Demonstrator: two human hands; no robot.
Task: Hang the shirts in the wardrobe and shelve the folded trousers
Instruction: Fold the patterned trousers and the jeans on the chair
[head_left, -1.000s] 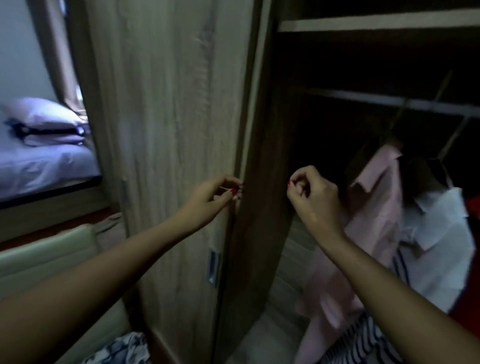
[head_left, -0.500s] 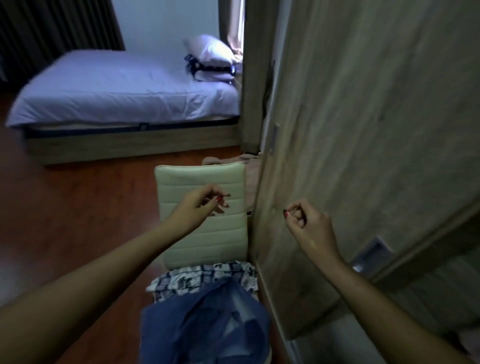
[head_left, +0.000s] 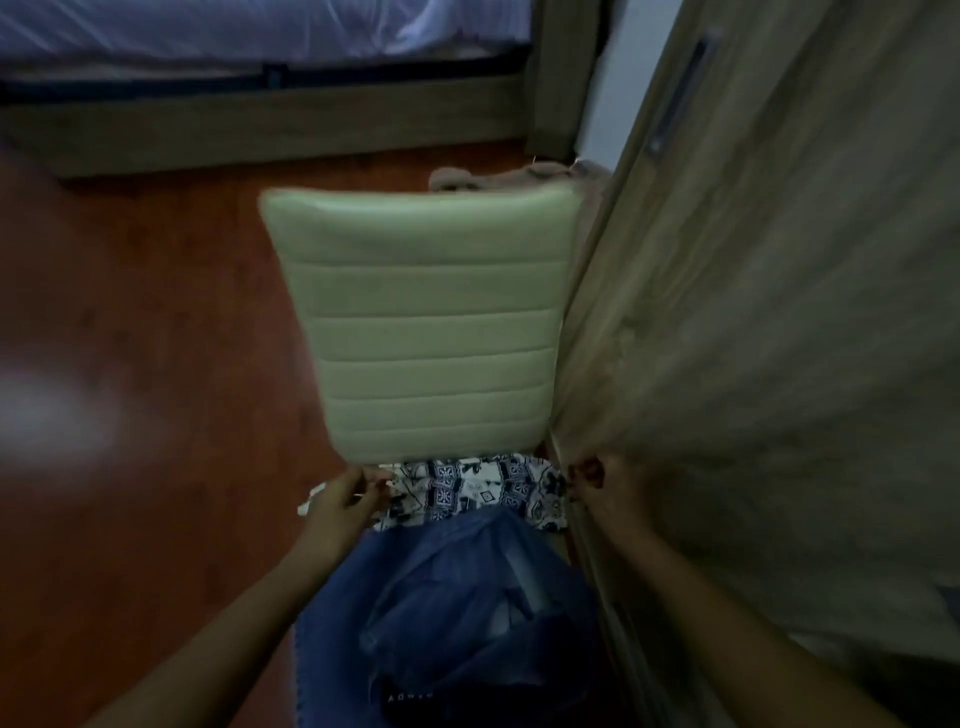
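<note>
Both hands have dropped from the door (head_left: 779, 312) to the chair (head_left: 431, 322). The left hand (head_left: 343, 499) and right hand (head_left: 608, 483) flank the patterned cloth (head_left: 478, 488) on its seat, fingers curled, grip unclear. A blue garment (head_left: 457, 597) is piled nearer.

Whole shot is smeared, so the left hand (head_left: 343, 501) and right hand (head_left: 610, 486) are mush. The fingers look curled at the two ends of the patterned cloth (head_left: 478, 488), but I can't tell if they actually pinch it. Most of that cloth is buried under the blue garment (head_left: 457, 597) on the wrist side of the fingers, and that one runs off the bottom edge. Its lettering (head_left: 415, 699) is too tiny to read. Beyond the fingertips, the chair back (head_left: 426, 332) hides most of some beige thing (head_left: 519, 176).
</note>
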